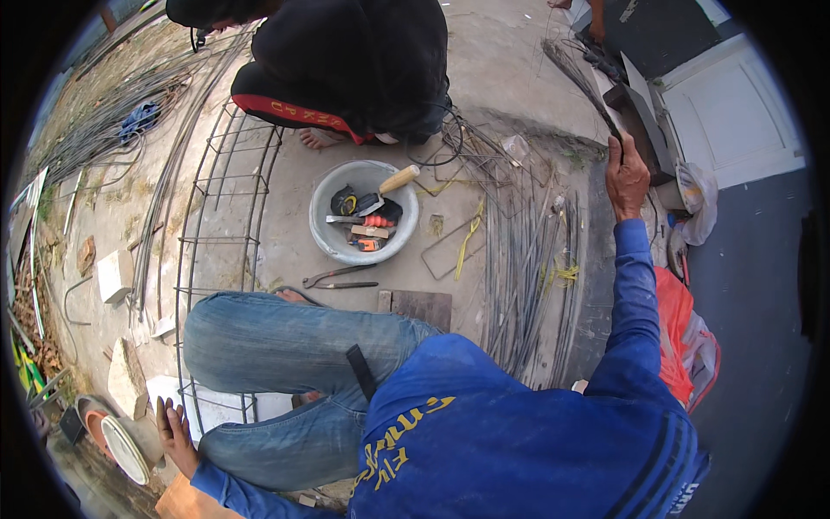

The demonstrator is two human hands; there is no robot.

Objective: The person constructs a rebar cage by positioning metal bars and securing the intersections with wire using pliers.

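My right hand [628, 177] is at the right, its fingers closed around the end of a bundle of thin dark wire [584, 82] that fans out away from me. Fingers outstretched, my left hand [177, 439] is low at the left with nothing in it, beside a pale round container [128, 450]. In front of my jeans, a long rebar cage [255, 221] lies on the ground. A grey basin [322, 233] contains a wooden-handled tool [399, 179], an orange-and-black tape measure [369, 246] and other hand tools. Long-handled pincers [333, 275] lie just below the basin.
A person in dark clothes [346, 69] crouches beyond the basin. Another person's hand [596, 30] shows at top right. Loose steel rods [519, 285] lie right of centre, with bent stirrups [454, 251] beside them. Plastic bags [674, 320] line the wall; rubble blocks [115, 275] lie left.
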